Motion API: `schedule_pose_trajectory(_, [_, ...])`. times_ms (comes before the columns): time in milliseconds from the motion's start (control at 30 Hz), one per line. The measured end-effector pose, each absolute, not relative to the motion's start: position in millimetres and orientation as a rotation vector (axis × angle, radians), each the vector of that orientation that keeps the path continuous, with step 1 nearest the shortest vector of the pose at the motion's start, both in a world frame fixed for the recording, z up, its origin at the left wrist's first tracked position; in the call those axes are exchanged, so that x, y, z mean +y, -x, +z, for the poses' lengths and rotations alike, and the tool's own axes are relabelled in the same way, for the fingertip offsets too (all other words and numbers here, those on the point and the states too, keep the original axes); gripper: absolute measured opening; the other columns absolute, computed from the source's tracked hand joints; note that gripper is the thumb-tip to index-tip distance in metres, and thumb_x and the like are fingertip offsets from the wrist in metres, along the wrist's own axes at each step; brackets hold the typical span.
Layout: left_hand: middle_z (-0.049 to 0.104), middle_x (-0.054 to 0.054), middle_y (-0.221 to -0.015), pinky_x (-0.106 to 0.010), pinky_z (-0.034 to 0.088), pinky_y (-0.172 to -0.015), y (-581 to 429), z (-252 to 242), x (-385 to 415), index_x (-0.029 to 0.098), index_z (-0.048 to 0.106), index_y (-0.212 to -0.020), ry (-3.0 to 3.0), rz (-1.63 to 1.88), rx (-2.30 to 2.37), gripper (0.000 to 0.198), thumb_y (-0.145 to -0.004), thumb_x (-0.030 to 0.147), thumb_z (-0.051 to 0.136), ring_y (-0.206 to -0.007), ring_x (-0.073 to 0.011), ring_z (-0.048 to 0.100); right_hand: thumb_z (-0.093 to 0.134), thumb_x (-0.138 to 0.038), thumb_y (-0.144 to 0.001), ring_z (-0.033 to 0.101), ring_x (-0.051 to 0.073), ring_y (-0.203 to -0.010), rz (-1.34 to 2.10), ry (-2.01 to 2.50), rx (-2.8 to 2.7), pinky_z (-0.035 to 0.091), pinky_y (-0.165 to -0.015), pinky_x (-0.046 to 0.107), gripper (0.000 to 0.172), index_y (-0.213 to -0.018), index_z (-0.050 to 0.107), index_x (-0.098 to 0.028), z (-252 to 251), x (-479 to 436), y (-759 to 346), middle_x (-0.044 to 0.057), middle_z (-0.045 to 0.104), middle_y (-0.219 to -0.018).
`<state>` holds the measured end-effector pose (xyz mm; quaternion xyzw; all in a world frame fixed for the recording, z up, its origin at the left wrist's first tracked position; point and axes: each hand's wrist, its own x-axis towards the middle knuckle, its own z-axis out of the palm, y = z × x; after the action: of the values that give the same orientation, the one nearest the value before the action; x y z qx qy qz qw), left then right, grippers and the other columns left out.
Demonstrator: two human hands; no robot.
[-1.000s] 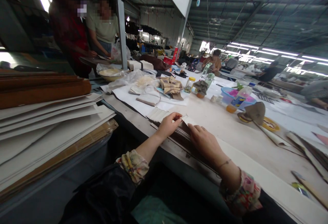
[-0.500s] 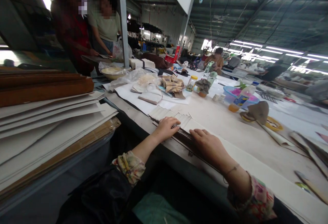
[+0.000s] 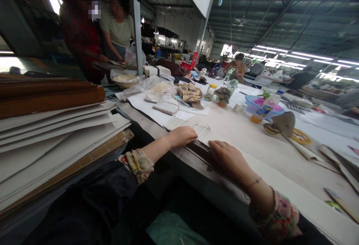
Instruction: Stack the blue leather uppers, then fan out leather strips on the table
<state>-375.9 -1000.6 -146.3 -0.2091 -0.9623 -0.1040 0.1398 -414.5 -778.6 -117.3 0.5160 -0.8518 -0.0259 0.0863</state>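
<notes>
A stack of thin, narrow strips (image 3: 202, 149), dark brown along the near edge, lies along the front edge of the table. My left hand (image 3: 183, 136) curls over its far-left part, fingers bent down and closed around the strips. To the right, my right hand (image 3: 228, 157) wraps over the same stack with its fingers together; the thumb is hidden. Just beyond the fingers, thin pale strips (image 3: 202, 128) lie fanned out on the white table covering (image 3: 224, 123). I cannot make out what material the strips are.
At left, large white sheets (image 3: 56, 140) and brown slabs (image 3: 53, 101) are piled up. Across the table sit folded cloth pieces (image 3: 189, 92), a yellow-lidded jar (image 3: 210, 92), a blue basin (image 3: 252, 103), a bottle (image 3: 265, 107) and a yellow dish (image 3: 301, 137). Several people work farther back.
My left hand has shifted slightly and turned, its wrist now flatter and its forearm farther left; its fingers are bent more over the strips. My right hand stays nearly in place.
</notes>
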Motion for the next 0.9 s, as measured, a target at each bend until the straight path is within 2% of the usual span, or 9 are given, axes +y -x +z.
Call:
schedule_pose_trajectory(133, [0.060, -0.005, -0.098, -0.025, 0.039, -0.085, 372, -147, -1001, 0.015, 0.061, -0.095, 0.486, -0.460, -2.784, 0.018, -0.080, 0.025, 0.056, -0.094, -0.0166, 0.053, 0.040, -0.032, -0.089, 0.052, 0.022, -0.094, 0.059, -1.511, -2.560, 0.041, -0.087, 0.036, 0.028, -0.109, 0.054, -0.017, -126, -781, 425, 0.010, 0.056, -0.102])
schedule_pose_trajectory(200, [0.059, -0.004, -0.098, -0.025, 0.039, -0.085, 373, -150, -1001, 0.016, 0.061, -0.093, 0.431, -0.555, -2.792, 0.017, -0.079, 0.025, 0.058, -0.095, -0.0159, 0.053, 0.042, -0.039, -0.088, 0.049, 0.024, -0.103, 0.184, -1.468, -2.600, 0.038, -0.092, 0.039, 0.030, -0.106, 0.057, -0.020, -133, -782, 437, 0.011, 0.051, -0.111])
schedule_pose_trajectory(300, [0.059, -0.003, -0.097, -0.025, 0.038, -0.087, 375, -155, -1004, 0.017, 0.060, -0.092, 0.404, -0.625, -2.784, 0.016, -0.079, 0.025, 0.058, -0.095, -0.0156, 0.052, 0.045, -0.048, -0.084, 0.037, 0.027, -0.121, 0.369, -1.415, -2.696, 0.032, -0.098, 0.043, 0.037, -0.109, 0.055, -0.022, -143, -781, 457, 0.012, 0.038, -0.130])
schedule_pose_trajectory(400, [0.056, -0.004, -0.105, -0.023, 0.037, -0.091, 374, -159, -1008, 0.016, 0.058, -0.100, 0.413, -0.706, -2.761, 0.024, -0.076, 0.021, 0.060, -0.102, -0.0146, 0.050, 0.048, -0.052, -0.079, 0.039, 0.026, -0.120, 0.477, -1.460, -2.773, 0.034, -0.097, 0.043, 0.045, -0.114, 0.050, -0.023, -149, -780, 470, 0.011, 0.041, -0.129])
schedule_pose_trajectory(467, [0.052, -0.007, -0.114, -0.024, 0.035, -0.095, 371, -160, -1012, 0.014, 0.055, -0.108, 0.359, -0.716, -2.751, 0.037, -0.073, 0.020, 0.063, -0.108, -0.0160, 0.047, 0.049, -0.054, -0.077, 0.043, 0.026, -0.117, 0.486, -1.467, -2.784, 0.035, -0.096, 0.044, 0.048, -0.115, 0.049, -0.024, -151, -780, 472, 0.011, 0.043, -0.128])
schedule_pose_trajectory(533, [0.050, -0.009, -0.116, -0.027, 0.035, -0.096, 367, -161, -1014, 0.013, 0.055, -0.109, 0.275, -0.670, -2.762, 0.041, -0.071, 0.023, 0.065, -0.109, -0.0185, 0.046, 0.048, -0.056, -0.077, 0.041, 0.027, -0.119, 0.471, -1.450, -2.784, 0.035, -0.096, 0.045, 0.050, -0.114, 0.049, -0.024, -152, -779, 472, 0.012, 0.041, -0.130])
schedule_pose_trajectory(667, [0.055, -0.006, -0.107, -0.027, 0.038, -0.091, 363, -160, -1016, 0.015, 0.061, -0.102, 0.259, -0.600, -2.800, 0.029, -0.076, 0.028, 0.061, -0.101, -0.0182, 0.050, 0.046, -0.057, -0.078, 0.036, 0.028, -0.123, 0.430, -1.422, -2.789, 0.034, -0.096, 0.048, 0.051, -0.116, 0.048, -0.023, -153, -779, 468, 0.014, 0.038, -0.133])
schedule_pose_trajectory(833, [0.056, -0.005, -0.106, -0.026, 0.039, -0.090, 365, -158, -1012, 0.017, 0.063, -0.098, 0.292, -0.515, -2.813, 0.023, -0.079, 0.026, 0.056, -0.100, -0.0171, 0.050, 0.045, -0.053, -0.080, 0.040, 0.028, -0.120, 0.378, -1.401, -2.737, 0.037, -0.093, 0.047, 0.046, -0.114, 0.051, -0.023, -153, -779, 463, 0.015, 0.039, -0.132])
schedule_pose_trajectory(900, [0.058, -0.004, -0.102, -0.025, 0.039, -0.088, 369, -156, -1012, 0.017, 0.063, -0.096, 0.293, -0.480, -2.830, 0.020, -0.081, 0.025, 0.054, -0.098, -0.0162, 0.051, 0.046, -0.051, -0.081, 0.040, 0.028, -0.120, 0.283, -1.382, -2.658, 0.035, -0.094, 0.048, 0.043, -0.113, 0.054, -0.023, -150, -780, 459, 0.015, 0.040, -0.132])
